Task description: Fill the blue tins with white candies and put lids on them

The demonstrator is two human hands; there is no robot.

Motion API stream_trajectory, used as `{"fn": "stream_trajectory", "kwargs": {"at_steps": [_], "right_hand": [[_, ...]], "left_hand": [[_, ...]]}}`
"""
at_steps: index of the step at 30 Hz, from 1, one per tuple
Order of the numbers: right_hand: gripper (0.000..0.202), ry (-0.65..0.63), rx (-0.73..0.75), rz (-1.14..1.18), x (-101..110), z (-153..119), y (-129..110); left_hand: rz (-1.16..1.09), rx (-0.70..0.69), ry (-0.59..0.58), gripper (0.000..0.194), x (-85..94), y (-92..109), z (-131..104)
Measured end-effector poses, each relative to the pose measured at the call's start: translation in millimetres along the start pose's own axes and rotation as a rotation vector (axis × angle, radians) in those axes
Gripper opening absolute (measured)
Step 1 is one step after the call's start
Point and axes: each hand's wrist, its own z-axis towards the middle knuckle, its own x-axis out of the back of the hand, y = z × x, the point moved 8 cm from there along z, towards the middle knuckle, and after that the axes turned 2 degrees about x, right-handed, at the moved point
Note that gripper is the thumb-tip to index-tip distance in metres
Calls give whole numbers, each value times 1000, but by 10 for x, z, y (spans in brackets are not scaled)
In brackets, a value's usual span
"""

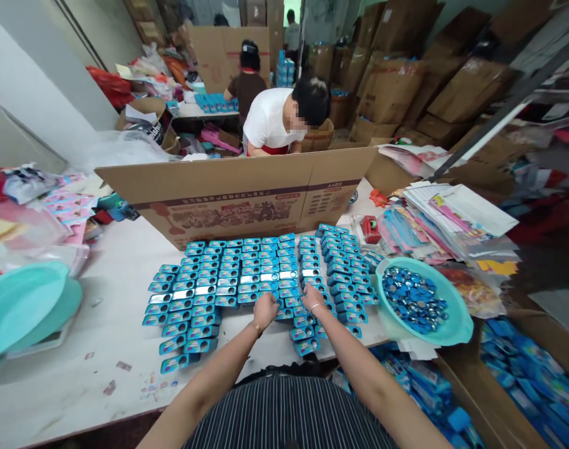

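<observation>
Rows of small blue boxes [226, 290], each with a dark round hole at one end, stand close together on the white table. Over the near edge of the middle rows is my left hand [266, 310], its fingers curled in and touching the boxes. My right hand [312, 298] is a short way to its right, fingers bent together against another row. What either hand pinches is too small or hidden to make out. To the right, a turquoise basin [460, 330] holds many shiny blue and silver round pieces [415, 296].
A cardboard panel [247, 196] stands upright behind the boxes, with a co-worker in white [275, 118] beyond it. Paper stacks [453, 218] and a red tape dispenser [370, 229] lie right. Another turquoise basin [27, 305] is left. Cartons of blue packages [523, 368] stand lower right.
</observation>
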Motion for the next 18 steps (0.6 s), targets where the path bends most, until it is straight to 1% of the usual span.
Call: {"fn": "stream_trajectory", "kwargs": {"at_steps": [5, 9, 14, 18], "right_hand": [[43, -60, -45, -159, -30, 86, -16], [37, -111, -53, -219, -58, 194, -20], [40, -165, -79, -209, -92, 340, 21], [37, -162, -121, -128, -93, 365, 29]], "left_hand": [[224, -6, -36, 7, -47, 87, 98], [319, 15, -71, 10, -58, 129, 219], [372, 21, -107, 12, -78, 166, 314], [357, 21, -92, 16, -109, 152, 231]]}}
